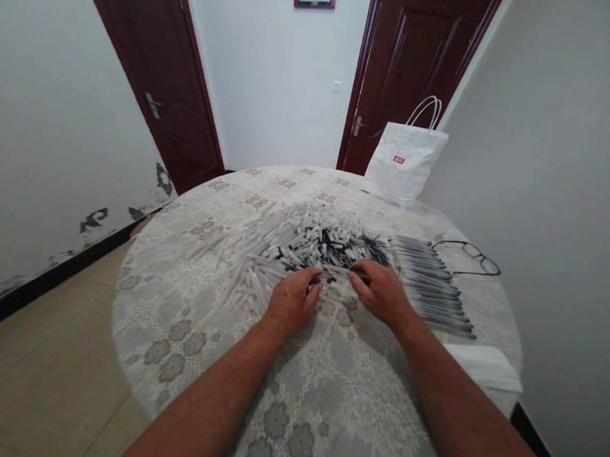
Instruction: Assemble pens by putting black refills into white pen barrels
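A slim pen [340, 271] with a pale barrel lies across the gap between my two hands. My right hand [380, 291] is closed round its darker right end, thumb against the fingers. At the other end, my left hand [295, 299] has its thumb and fingers bent in a pinch on the pen's tip; the exact contact is too small to make out. Just beyond my hands spreads a pile of pen parts: white tubes [254, 280], short whitish caps [330, 220] and black pieces [332, 247]. Right of my right hand, assembled-looking pens [433, 289] lie side by side in a long row.
A floral tablecloth [306, 421] covers the round table. Eyeglasses [472, 253] lie beyond the pen row at the right. A white paper bag [407, 160] with handles stands at the back right. Something white and folded [484, 367] lies by the right edge, near my forearm.
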A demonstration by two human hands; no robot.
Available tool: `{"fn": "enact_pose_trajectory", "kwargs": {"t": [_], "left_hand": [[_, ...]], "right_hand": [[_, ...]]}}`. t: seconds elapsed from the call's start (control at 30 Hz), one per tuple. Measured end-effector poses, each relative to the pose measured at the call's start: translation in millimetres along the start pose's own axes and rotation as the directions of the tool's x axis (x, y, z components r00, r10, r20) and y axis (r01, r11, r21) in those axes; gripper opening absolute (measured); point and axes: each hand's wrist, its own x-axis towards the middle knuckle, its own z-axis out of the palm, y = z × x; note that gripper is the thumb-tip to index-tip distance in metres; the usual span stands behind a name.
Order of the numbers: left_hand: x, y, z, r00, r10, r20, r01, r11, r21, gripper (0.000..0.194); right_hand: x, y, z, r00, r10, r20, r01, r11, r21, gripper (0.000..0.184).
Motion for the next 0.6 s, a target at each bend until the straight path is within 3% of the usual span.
{"fn": "enact_pose_trajectory", "kwargs": {"t": [0.1,0.23,0.43,0.53,0.6], "left_hand": [[-1.1,7.7,-0.3,0.999,-0.016,0.028,0.019,0.995,-0.099,0.033],[-1.0,16.4,-1.0,0.988,-0.150,0.028,0.150,0.926,-0.347,0.037],[4.2,20.7,-1.4,0.943,-0.330,0.035,0.251,0.643,-0.724,0.052],[7.3,20.8,-2.8,0.912,-0.408,0.030,0.262,0.528,-0.808,0.069],[8.5,20.2,-3.1,0.895,-0.439,0.080,0.301,0.463,-0.834,0.070]], "right_hand": [[-2.2,-13.5,5.2,0.995,-0.074,-0.073,0.086,0.980,0.182,0.016],[-6.4,-27.8,19.2,0.994,-0.033,-0.107,0.066,0.946,0.318,0.017],[-8.0,-26.7,33.4,0.976,0.210,-0.052,-0.149,0.826,0.544,0.023],[-7.8,-26.6,35.7,0.970,0.242,-0.027,-0.181,0.792,0.583,0.025],[-8.1,-28.4,36.5,0.971,0.237,-0.024,-0.180,0.796,0.578,0.024]]}}
